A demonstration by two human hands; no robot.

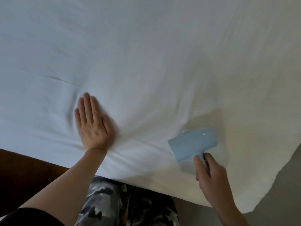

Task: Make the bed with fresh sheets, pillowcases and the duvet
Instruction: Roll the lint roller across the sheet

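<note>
The white sheet (146, 62) is spread over the bed and fills almost the whole view, with its near edge hanging over the side of the mattress just in front of the person's patterned trousers (114, 201). The left hand (92, 123) lies flat on the sheet, fingers straight and together, palm pressing down a little way in from that near edge; creases fan out from under the palm toward the edge and a long fold runs off to its left. To the right of that hand, also close to the near edge, the right hand (210, 175) is wrapped around the handle of a pale blue roller tool (193, 143), its wide head resting on or just above the sheet; contact cannot be told for sure. The main risk I see is that the roller head drags the loose fabric instead of gliding over it, which would bunch the sheet toward the pressing hand and deepen the creases already there. If the left hand lets up its pressure, the sheet could slide toward the near edge and pull off the corner at the right, where the fabric hangs down near the grey floor (285, 185). A stroke too close to the edge could also tip the head off the mattress. Pillowcases and duvet are not in view, so much of the task likely remains.
</note>
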